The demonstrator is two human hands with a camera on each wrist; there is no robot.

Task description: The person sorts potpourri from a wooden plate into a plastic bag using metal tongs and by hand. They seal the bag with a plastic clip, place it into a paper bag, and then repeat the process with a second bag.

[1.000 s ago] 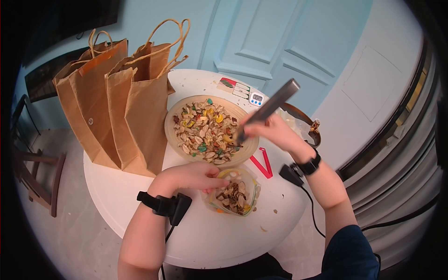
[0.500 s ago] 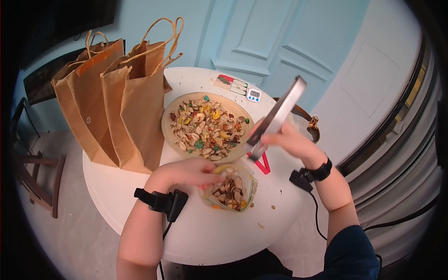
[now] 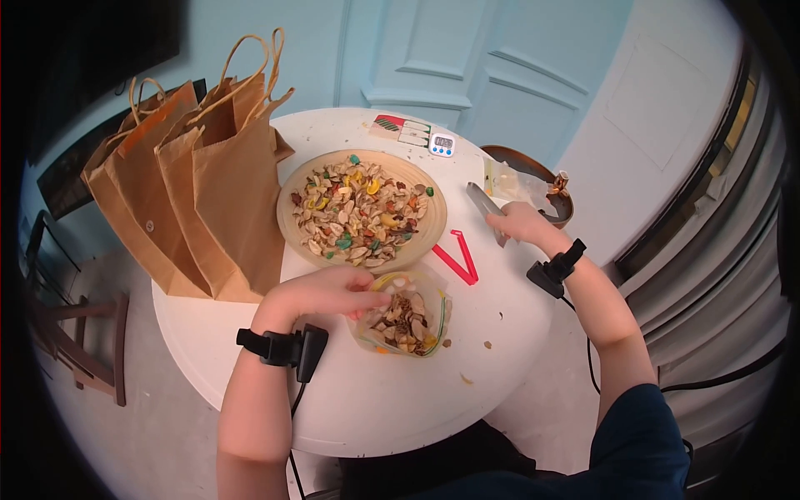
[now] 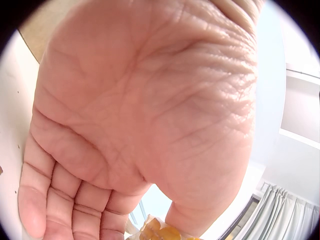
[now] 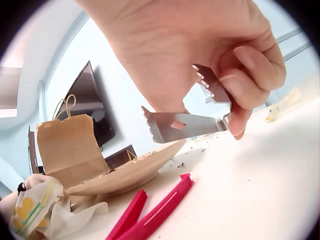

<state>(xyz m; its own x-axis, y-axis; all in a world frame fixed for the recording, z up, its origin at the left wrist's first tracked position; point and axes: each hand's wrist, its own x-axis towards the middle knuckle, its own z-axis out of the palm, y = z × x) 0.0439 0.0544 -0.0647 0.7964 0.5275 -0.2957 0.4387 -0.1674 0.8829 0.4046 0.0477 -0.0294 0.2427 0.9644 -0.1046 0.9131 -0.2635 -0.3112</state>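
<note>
My left hand [image 3: 329, 292] pinches the left rim of a clear zip bag [image 3: 442, 312], which stands open on the table with dried petals and slices inside. Its palm fills the left wrist view, with a bit of the bag's yellow print below. My right hand [image 3: 527, 223] holds metal tongs [image 3: 483, 200] low over the table's right side. In the right wrist view, the serrated tips of the tongs [image 5: 182, 129] stand apart with nothing between them. Beyond the zip bag, a wide wooden bowl [image 3: 439, 212] holds potpourri with yellow, green and orange pieces.
A pink bag clip [image 3: 467, 268] lies unfolded right of the bowl. Two brown paper bags [image 3: 237, 217] stand at the left. At the back are a small timer [image 3: 442, 145] and a printed card [image 3: 402, 129]. A clear plastic bag [image 3: 515, 179] lies near the right edge.
My right hand has carried the tongs from the bowl's right side out to the right and down near the table. The left hand still holds the zip bag's rim.
</note>
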